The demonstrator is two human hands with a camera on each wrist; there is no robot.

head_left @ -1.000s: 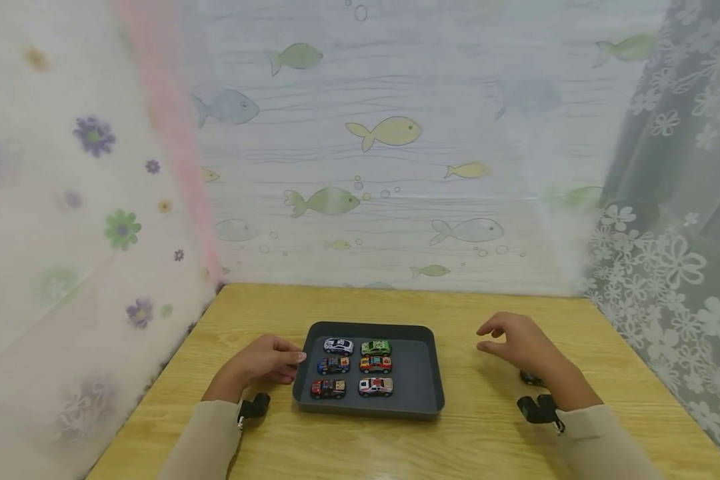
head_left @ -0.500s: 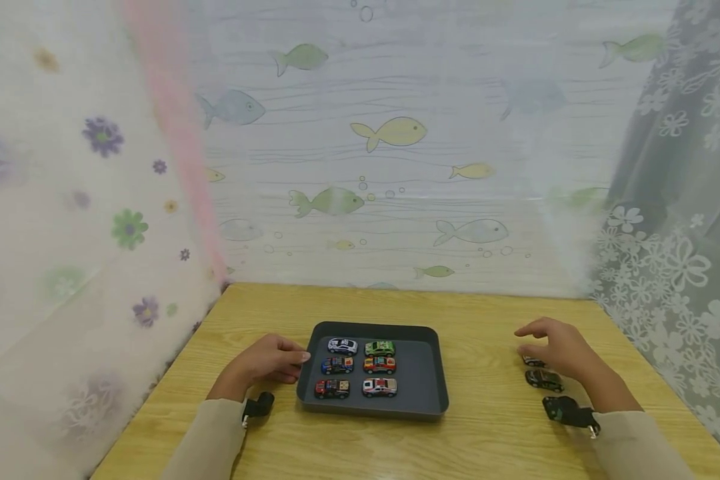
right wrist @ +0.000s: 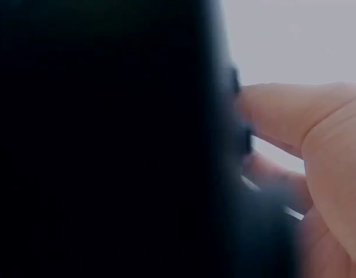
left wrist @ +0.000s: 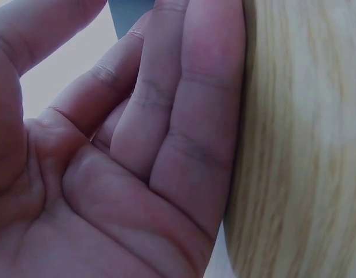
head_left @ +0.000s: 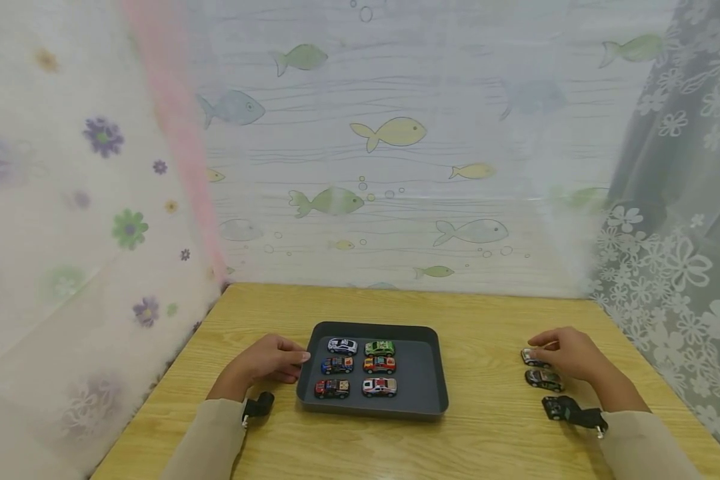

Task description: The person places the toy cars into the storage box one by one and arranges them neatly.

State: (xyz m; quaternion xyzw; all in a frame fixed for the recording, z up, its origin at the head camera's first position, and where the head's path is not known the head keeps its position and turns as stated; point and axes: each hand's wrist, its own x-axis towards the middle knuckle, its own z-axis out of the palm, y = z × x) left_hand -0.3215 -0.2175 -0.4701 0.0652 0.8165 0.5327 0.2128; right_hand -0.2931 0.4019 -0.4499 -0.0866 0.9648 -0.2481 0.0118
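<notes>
A dark grey tray (head_left: 420, 367) holds several small toy cars in two columns, among them a green toy car (head_left: 380, 349) and a red-and-yellow toy car (head_left: 379, 365). My left hand (head_left: 268, 360) rests against the tray's left side, thumb at the rim; in the left wrist view its fingers (left wrist: 206, 110) lie straight. On the right, my right hand (head_left: 567, 353) pinches a white toy car (head_left: 535, 360) with thumb and index finger. Nearer me lies a black toy car (head_left: 544, 381). A dark blurred shape (right wrist: 102, 139) hides the pinched car in the right wrist view.
The wooden table (head_left: 486, 427) carries everything. A fish-print curtain (head_left: 396, 220) hangs at its back edge, with a flowered curtain (head_left: 126, 280) on the left and a lace-patterned one (head_left: 666, 253) on the right. Black wrist cameras (head_left: 570, 412) sit on the wrists.
My right hand has moved right, then down onto the white toy car, its thumb and index finger drawing closer together. The left hand stays at the tray, and the cars in it have not moved.
</notes>
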